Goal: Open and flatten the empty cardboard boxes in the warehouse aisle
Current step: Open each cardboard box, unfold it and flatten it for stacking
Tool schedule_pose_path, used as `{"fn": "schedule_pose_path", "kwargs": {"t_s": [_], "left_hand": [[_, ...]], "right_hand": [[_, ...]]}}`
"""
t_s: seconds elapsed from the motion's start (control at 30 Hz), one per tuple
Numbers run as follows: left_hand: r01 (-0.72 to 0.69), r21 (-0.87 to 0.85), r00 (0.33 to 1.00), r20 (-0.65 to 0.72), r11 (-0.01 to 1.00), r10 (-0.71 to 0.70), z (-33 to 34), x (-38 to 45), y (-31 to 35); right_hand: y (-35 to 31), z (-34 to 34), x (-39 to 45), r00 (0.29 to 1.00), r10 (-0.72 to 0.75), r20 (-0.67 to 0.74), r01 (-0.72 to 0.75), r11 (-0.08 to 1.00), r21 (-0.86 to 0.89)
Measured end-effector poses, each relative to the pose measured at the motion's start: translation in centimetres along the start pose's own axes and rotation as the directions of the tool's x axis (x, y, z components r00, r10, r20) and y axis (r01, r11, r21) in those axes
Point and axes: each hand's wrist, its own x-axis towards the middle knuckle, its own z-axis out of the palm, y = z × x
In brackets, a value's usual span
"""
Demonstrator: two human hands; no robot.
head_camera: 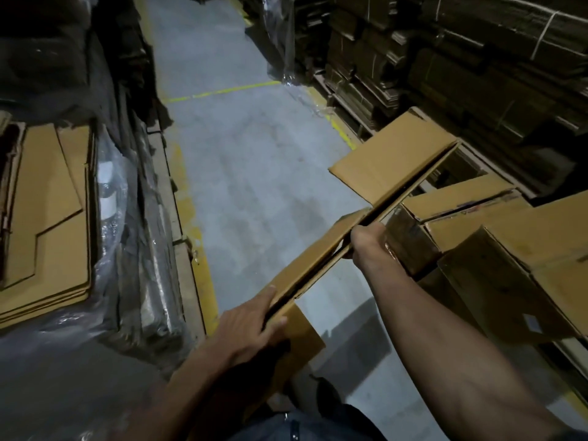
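I hold a brown cardboard box (391, 160), pressed nearly flat, edge-up over the aisle floor, running from lower centre to upper right. My left hand (251, 319) grips its near end, fingers over the top edge. My right hand (366, 243) clasps the middle of the same box from the right side. A loose flap of it hangs below my left hand. Several unflattened boxes (521, 249) are piled just right of my right arm.
Flattened cardboard sheets (47, 211) lie stacked on a plastic-wrapped pallet at the left. Bundled cardboard stacks (461, 58) fill pallets at the right and back. The grey aisle floor (241, 160) with yellow lines runs ahead between them.
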Motion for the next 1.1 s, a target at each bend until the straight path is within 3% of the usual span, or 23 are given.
{"fn": "schedule_pose_path", "kwargs": {"t_s": [0.17,0.27,0.4,0.5,0.6,0.7,0.97,1.1], "left_hand": [[0.074,0.161,0.993,0.083,0.984,-0.088,0.5,2.8,3.4],[0.096,0.16,0.995,-0.042,0.982,-0.09,1.0,3.9,4.2],[0.09,-0.048,0.976,-0.194,0.995,-0.097,0.6,4.9,4.9],[0.106,-0.234,0.953,-0.254,0.966,-0.166,-0.7,7.1,5.7],[0.161,-0.392,0.906,-0.306,0.906,-0.293,-2.3,10.2,7.0],[0.199,-0.566,0.853,-0.301,0.8,-0.426,-4.2,13.6,8.1],[0.018,-0.861,0.742,-0.329,0.508,-0.585,-9.4,20.4,10.0],[-0.025,-0.904,0.688,-0.325,0.426,-0.649,-12.1,23.0,9.6]], "right_hand": [[-0.4,-0.4,1.2,1.0,-0.015,0.003,0.015,1.0,-0.022],[-2.3,-1.2,0.0,0.997,-0.067,0.039,0.069,0.997,-0.047],[-5.8,-1.6,-1.2,0.982,-0.161,0.096,0.171,0.979,-0.107],[-8.3,-1.6,-1.2,0.941,-0.258,0.219,0.289,0.95,-0.12],[-9.9,-1.9,-0.4,0.87,-0.355,0.343,0.401,0.914,-0.07],[-9.3,-3.2,0.9,0.843,-0.374,0.386,0.444,0.89,-0.107],[-1.8,-6.3,5.3,0.915,-0.074,0.397,0.206,0.931,-0.301],[2.0,-5.9,8.6,0.954,0.053,0.294,0.028,0.963,-0.267]]}}
